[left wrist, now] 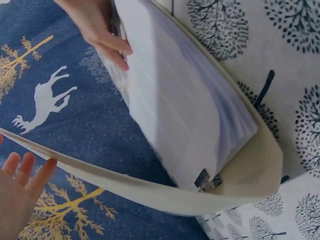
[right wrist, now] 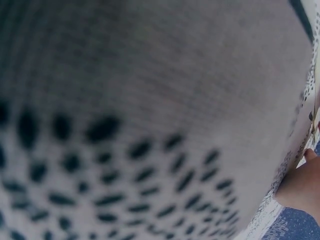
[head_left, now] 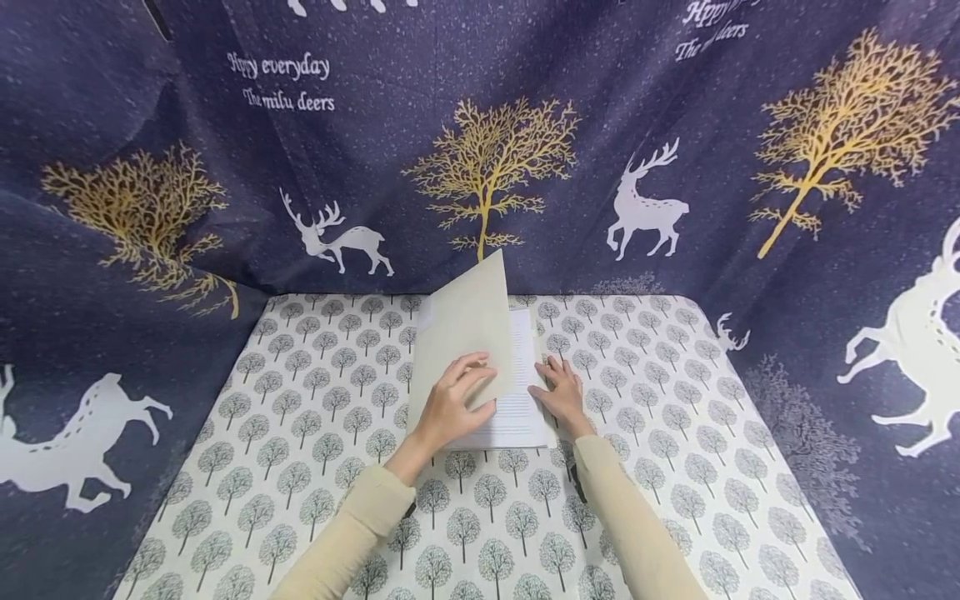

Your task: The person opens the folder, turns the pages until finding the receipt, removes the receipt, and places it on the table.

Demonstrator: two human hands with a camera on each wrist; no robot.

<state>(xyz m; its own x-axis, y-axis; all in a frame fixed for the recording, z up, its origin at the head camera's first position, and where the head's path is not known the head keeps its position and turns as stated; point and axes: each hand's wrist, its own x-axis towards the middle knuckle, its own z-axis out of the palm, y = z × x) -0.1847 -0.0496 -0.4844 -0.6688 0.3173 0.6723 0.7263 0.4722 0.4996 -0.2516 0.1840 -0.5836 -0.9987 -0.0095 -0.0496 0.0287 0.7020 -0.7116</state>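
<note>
A cream file folder (head_left: 465, 308) lies on the table with its front cover lifted and tilted. Inside it is a stack of printed white papers (head_left: 517, 417), and a metal clip (left wrist: 207, 182) shows near the fold in the left wrist view. My left hand (head_left: 455, 402) is against the raised cover, its fingers spread and fairly straight. At the stack's right edge rests my right hand (head_left: 561, 392), with loosely bent fingers touching the border of the folder and papers. The right wrist view holds mostly blurred tablecloth, plus part of a hand (right wrist: 302, 187) at its edge.
A white tablecloth (head_left: 300, 425) printed with grey trees covers the table. Behind and at both sides hangs a dark blue curtain (head_left: 555, 50) with white deer and golden trees.
</note>
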